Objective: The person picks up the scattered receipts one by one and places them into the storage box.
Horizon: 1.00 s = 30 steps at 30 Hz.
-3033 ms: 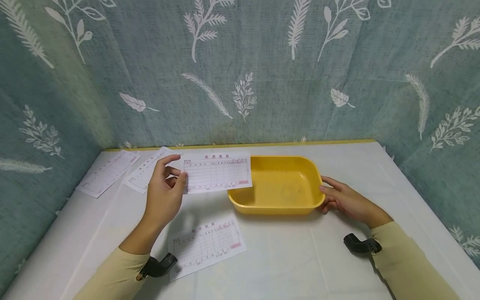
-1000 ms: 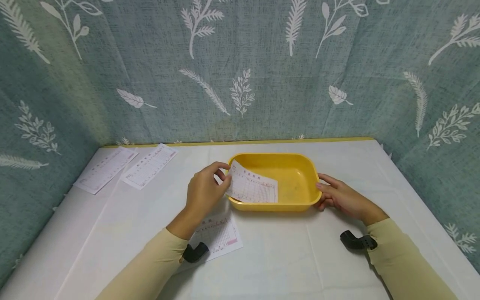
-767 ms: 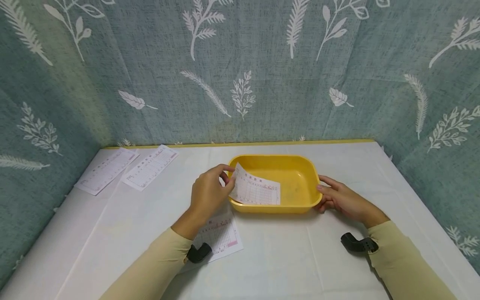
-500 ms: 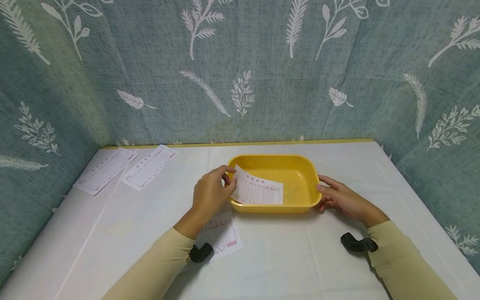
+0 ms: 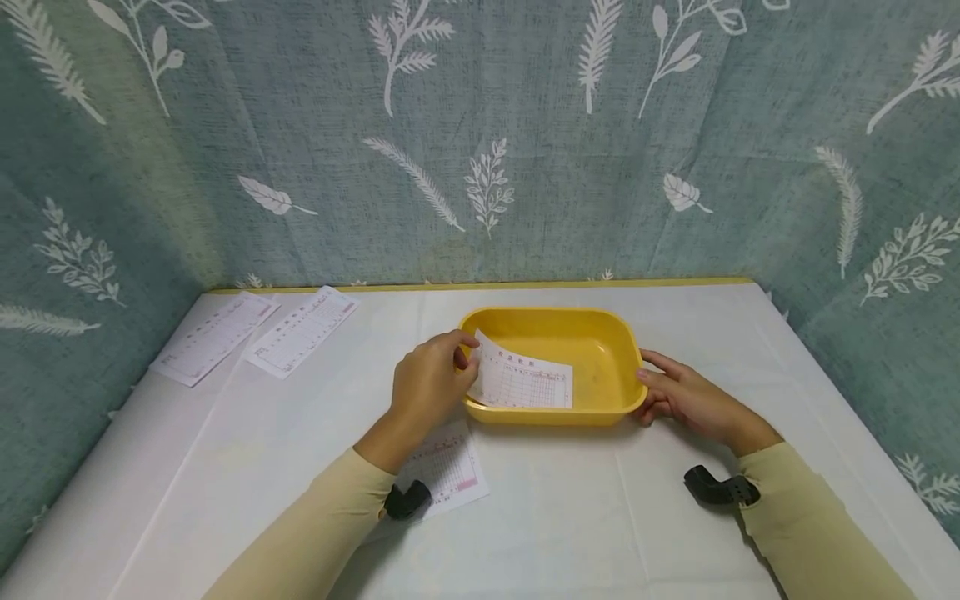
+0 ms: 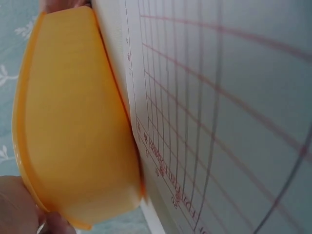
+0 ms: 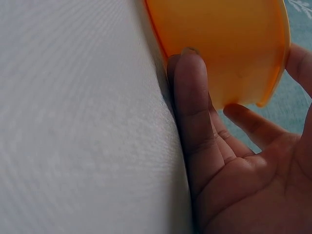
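Observation:
My left hand [image 5: 431,375] pinches the left end of a printed receipt slip [image 5: 528,383] between thumb and fingers. The slip sits inside the left part of a yellow plastic tray [image 5: 600,417], its left corner raised and bent at the rim. At the tray's right end my right hand [image 5: 690,400] holds the wall, thumb at the rim and fingers against the outside. In the right wrist view, the right hand's fingers [image 7: 192,92] touch the tray's wall low by the tabletop. Another receipt slip [image 5: 453,475] lies in front of the tray, partly under my left forearm.
Two more receipt slips, a nearer-centre one [image 5: 302,332] and a far-left one [image 5: 215,337], lie at the table's back left. A white cloth [image 5: 570,517] covers the table. Patterned fabric [image 5: 420,167] rises behind its back edge and at both sides.
My left hand has carried the receipt slip rightward and down from above the tray's left side into it. Over the last second it shifts slightly right. The right hand stays on the tray.

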Each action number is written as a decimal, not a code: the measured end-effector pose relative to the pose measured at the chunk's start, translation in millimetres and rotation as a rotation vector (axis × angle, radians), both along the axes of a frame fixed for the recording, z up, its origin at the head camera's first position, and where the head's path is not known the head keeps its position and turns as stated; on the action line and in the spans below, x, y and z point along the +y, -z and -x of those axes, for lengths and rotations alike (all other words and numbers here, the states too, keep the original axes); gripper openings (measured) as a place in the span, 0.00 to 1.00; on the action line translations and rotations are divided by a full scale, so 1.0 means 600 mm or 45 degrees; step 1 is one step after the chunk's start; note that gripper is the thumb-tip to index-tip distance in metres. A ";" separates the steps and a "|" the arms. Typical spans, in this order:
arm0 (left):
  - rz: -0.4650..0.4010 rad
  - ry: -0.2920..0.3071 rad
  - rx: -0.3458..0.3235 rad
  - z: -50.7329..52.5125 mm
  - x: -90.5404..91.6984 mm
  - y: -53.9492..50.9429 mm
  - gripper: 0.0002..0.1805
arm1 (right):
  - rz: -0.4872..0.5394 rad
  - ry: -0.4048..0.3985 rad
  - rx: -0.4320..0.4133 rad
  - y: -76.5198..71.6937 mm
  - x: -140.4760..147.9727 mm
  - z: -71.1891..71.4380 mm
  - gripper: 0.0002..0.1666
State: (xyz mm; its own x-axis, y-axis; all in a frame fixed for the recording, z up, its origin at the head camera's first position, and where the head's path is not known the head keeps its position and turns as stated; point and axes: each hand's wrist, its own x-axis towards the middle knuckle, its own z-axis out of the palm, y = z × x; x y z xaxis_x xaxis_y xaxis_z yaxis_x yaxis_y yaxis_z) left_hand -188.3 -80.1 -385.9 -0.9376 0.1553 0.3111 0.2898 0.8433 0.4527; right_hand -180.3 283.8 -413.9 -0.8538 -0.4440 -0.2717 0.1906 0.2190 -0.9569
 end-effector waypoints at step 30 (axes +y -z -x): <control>0.008 0.098 -0.058 -0.023 -0.047 -0.036 0.10 | -0.040 0.038 -0.010 0.001 -0.001 -0.003 0.40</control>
State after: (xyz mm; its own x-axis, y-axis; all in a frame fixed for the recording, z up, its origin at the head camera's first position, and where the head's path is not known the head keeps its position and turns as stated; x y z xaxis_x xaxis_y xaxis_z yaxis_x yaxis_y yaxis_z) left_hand -174.7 -108.4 -364.5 -0.9360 0.2291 0.2674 0.3332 0.8220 0.4619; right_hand -178.5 283.1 -414.5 -0.8643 -0.4095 -0.2920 0.2051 0.2431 -0.9481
